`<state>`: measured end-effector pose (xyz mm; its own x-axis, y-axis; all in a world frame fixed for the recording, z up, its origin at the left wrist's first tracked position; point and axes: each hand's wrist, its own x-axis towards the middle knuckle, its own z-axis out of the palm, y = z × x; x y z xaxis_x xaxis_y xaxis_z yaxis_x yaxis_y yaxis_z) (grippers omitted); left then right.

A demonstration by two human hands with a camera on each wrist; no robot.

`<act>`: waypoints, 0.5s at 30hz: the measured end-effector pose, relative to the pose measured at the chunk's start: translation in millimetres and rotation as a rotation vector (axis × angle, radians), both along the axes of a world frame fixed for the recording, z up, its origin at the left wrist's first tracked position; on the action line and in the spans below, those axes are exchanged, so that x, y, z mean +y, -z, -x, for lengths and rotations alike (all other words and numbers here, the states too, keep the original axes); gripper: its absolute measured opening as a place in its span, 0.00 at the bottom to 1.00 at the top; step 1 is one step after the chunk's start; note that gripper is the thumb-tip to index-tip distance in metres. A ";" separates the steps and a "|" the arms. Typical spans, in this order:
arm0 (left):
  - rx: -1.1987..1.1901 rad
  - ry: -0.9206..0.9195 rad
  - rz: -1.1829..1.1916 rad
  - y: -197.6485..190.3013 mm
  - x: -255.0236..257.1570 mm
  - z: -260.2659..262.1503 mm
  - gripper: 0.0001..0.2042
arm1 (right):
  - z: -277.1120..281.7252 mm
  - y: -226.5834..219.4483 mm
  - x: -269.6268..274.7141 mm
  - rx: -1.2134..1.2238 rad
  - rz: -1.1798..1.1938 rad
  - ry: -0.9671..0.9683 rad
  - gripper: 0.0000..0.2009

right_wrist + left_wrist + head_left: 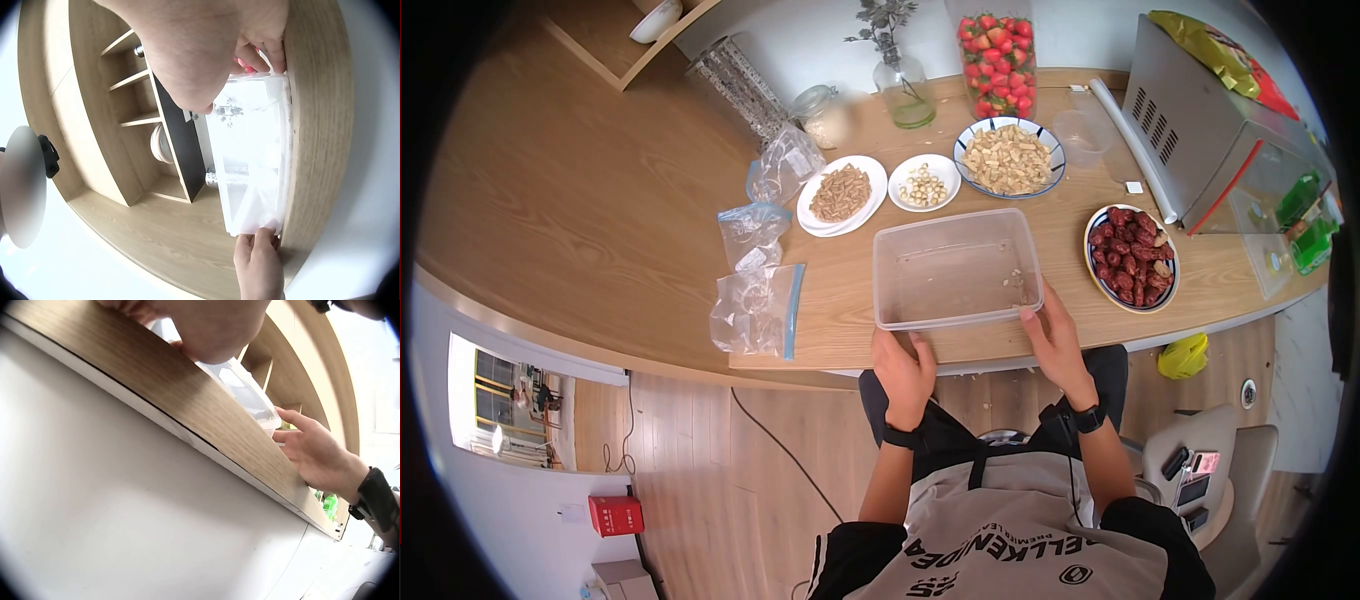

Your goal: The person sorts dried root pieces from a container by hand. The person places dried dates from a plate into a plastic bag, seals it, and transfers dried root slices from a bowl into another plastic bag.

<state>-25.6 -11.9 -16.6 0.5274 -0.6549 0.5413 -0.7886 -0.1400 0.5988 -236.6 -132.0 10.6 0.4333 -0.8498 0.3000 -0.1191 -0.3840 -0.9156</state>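
Note:
A clear rectangular plastic container (950, 323) sits at the table's front edge, with a few small pale bits inside. At its near left corner, my left hand (904, 375) holds the container's end between thumb and fingers, as the right wrist view also shows. My right hand (1058, 345) grips the near right corner, thumb on the rim and fingers along the side wall. Behind the container stand a white plate (808, 215) of brown pieces, a small white dish (948, 172) of pale round seeds and a blue-rimmed bowl (1055, 182) of pale chopped pieces.
To the right lies a bowl (1094, 272) of red dates, near a grey microwave-like appliance (1170, 110). Zip bags (755, 315) lie on the left. A jar (820, 120), a glass vase (905, 95) and a tall container of strawberries (998, 65) line the back.

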 end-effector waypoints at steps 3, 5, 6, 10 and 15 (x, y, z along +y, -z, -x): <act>0.010 -0.004 -0.013 -1.1 0.7 0.8 0.27 | -0.3 -1.6 0.0 -0.002 -0.002 -0.003 0.28; 0.001 0.000 -0.011 1.3 0.7 -1.0 0.27 | -0.4 -1.8 -0.1 0.001 0.002 -0.005 0.27; -0.008 0.003 -0.011 2.2 1.0 -1.7 0.27 | -0.5 -1.4 0.2 -0.008 -0.006 -0.003 0.27; -0.021 0.016 -0.051 -2.9 9.8 -7.3 0.27 | 1.6 2.4 -2.2 0.035 0.006 -0.016 0.27; 0.129 -0.073 0.092 -33.2 34.2 -51.7 0.24 | -0.6 6.6 -4.1 0.003 -0.017 -0.037 0.28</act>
